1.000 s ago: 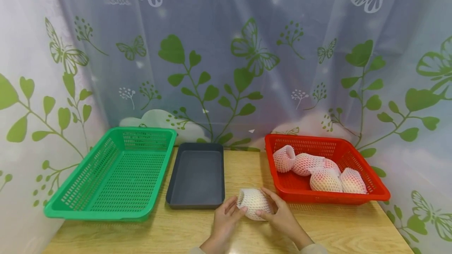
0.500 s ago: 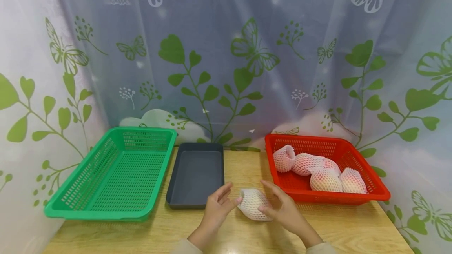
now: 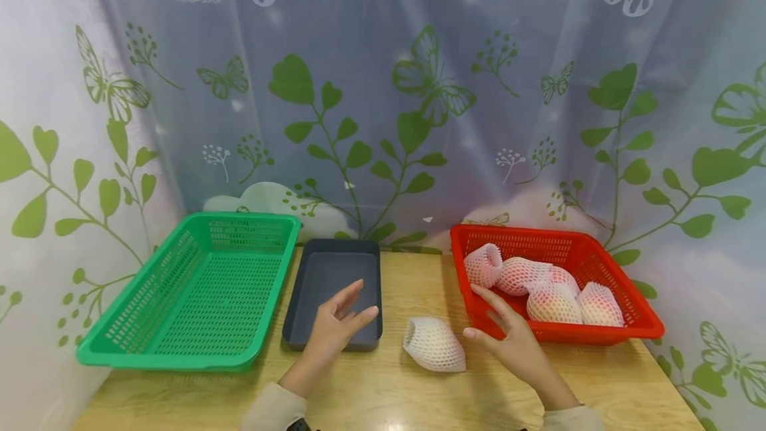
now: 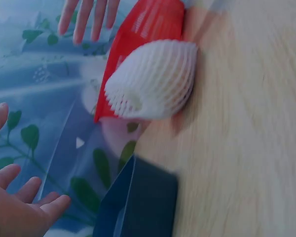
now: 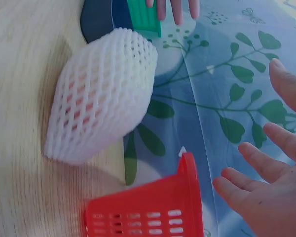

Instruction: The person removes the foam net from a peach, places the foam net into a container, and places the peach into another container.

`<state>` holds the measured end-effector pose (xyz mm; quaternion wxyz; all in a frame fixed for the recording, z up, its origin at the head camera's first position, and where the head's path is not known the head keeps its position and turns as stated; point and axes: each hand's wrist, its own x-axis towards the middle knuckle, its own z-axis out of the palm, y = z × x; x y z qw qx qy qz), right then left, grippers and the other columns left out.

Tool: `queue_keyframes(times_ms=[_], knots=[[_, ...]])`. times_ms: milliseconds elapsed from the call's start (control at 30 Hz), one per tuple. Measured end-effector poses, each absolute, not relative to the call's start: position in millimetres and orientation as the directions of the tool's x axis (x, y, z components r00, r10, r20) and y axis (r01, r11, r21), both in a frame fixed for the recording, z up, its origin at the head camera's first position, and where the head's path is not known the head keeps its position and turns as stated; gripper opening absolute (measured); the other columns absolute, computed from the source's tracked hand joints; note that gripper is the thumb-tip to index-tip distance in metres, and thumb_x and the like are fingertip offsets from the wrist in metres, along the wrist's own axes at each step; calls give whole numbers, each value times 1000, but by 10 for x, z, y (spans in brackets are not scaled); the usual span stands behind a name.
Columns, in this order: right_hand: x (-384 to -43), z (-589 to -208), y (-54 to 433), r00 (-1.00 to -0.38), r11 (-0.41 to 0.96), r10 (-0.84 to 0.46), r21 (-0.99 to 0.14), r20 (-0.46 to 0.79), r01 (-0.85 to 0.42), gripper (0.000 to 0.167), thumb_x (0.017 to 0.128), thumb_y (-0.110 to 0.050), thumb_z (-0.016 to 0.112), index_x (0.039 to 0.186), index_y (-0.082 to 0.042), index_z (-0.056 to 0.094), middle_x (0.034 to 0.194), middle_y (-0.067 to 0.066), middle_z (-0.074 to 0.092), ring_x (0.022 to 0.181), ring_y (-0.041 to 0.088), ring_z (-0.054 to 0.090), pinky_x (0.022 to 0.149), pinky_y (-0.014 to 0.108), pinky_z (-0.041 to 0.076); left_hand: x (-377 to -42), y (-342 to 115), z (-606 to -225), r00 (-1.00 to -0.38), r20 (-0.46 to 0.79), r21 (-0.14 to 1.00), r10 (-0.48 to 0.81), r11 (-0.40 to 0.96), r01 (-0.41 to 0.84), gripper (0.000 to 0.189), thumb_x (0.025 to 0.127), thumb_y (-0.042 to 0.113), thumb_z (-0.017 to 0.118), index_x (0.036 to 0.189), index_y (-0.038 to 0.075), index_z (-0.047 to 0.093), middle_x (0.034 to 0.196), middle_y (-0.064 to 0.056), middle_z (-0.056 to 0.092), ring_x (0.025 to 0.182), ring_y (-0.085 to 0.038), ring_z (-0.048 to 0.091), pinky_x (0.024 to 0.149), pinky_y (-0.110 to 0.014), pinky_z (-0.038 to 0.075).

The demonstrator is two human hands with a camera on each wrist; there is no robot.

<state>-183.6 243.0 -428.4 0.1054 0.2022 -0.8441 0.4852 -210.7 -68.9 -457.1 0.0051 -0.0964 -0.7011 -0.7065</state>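
A round fruit in a white foam net [image 3: 434, 344] lies on its side on the wooden table, between my two hands and touched by neither. Through the mesh, reddish patches of the netted fruit [image 5: 96, 94] show in the right wrist view. My left hand [image 3: 335, 324] hovers over the front of the dark grey tray, fingers spread and holding nothing. Over the near left corner of the red basket [image 3: 592, 334] is my right hand [image 3: 511, 338], its fingers loosely extended and nothing in its grasp. Several more fruits in pinkish foam nets [image 3: 553, 301] lie inside that basket.
At the left stands a green perforated basket [image 3: 173, 359] with nothing in it. The dark grey tray [image 3: 329, 278] sits between it and the wooden table's [image 3: 413, 278] middle. Behind everything hangs a patterned curtain [image 3: 371, 85].
Both hands have let go of the netted fruit and drawn apart, the left hand leftward toward the tray, the right hand rightward toward the red basket. The fruit stays on the table.
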Motion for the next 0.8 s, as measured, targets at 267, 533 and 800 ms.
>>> queue_keyframes(times_ms=[267,533,800], knots=[[-1819,-4233,2569,-920,488,-193,-780,340,-391,65,85,-14,73,143,-11,43,145,15,43,133,36,37,103,52,36,-2180,-934,-4530,-990,120,992,69,16,121,64,84,21,76,141,13,48,148,-8,42,139,-29,34,111,-49,32],[-1798,-4254,2692,-927,462,-180,-804,330,-375,63,88,-13,70,144,-8,41,146,17,41,130,-7,34,102,15,37,-2172,-1062,-4501,-994,101,993,39,56,103,63,85,23,75,141,13,48,148,-9,42,139,-30,34,110,-46,34],[-1821,-4286,2733,-933,445,-182,-820,311,-361,64,89,-14,69,145,-10,40,147,12,41,127,-13,32,101,11,34,-2205,-1062,-4507,-995,77,994,62,74,81,66,85,27,75,142,15,46,150,-8,39,141,-29,31,112,-46,31]])
